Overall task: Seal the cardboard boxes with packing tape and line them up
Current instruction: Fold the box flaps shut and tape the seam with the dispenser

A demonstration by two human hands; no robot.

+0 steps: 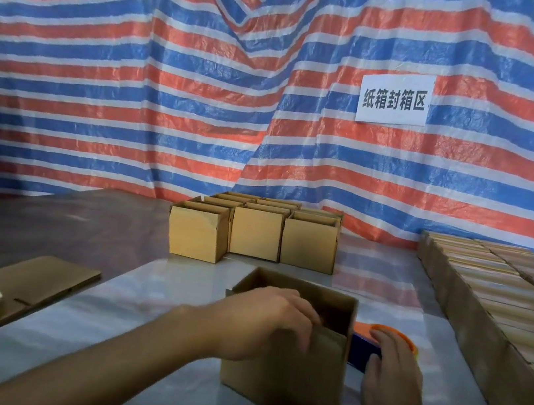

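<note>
The open box point(285, 375) stands near the middle of the table point(134, 338), its top flaps not yet closed. The left hand point(272, 321) reaches over its near rim, fingers close together and curled onto a flap point(329, 341) inside the opening. Just right of the box, touching it, lies the tape dispenser point(364, 335); the right hand point(393, 370) covers it, fingers together and curved round its body.

I'd guess the box is light, thin cardboard: stiff along the folds and corners, but soft in the walls, easy to dent or skid on the glossy tabletop. Best steadied at the rim and corners while the flaps are pressed flat.

Further off sits a cluster of open boxes point(255, 235), and a row of closed boxes point(486, 304) runs along the right.
</note>
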